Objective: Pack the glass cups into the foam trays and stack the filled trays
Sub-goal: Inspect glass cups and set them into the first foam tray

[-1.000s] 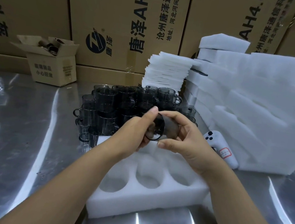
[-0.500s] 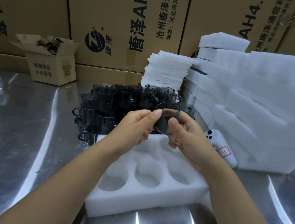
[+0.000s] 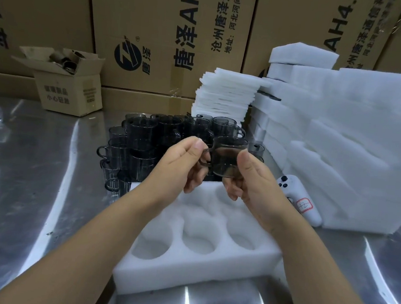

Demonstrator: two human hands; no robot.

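I hold one smoky grey glass cup point(image 3: 227, 157) upright above the far end of a white foam tray point(image 3: 196, 272). My left hand point(image 3: 181, 164) pinches its handle, and my right hand point(image 3: 250, 183) grips its body from the right. The tray lies on the steel table in front of me, and the round holes I can see in it hold nothing. Behind the hands stands a stacked cluster of several more grey glass cups point(image 3: 147, 135).
White foam trays are piled high at the right point(image 3: 355, 146), with a stack of thin foam sheets point(image 3: 226, 96) behind the cups. A white controller point(image 3: 299, 199) lies beside the pile. A small open carton point(image 3: 67, 84) sits back left, before large cardboard boxes point(image 3: 156, 34).
The cup was on its side between my hands; I have turned it upright and lifted it slightly. My left fingers have shifted onto the handle.
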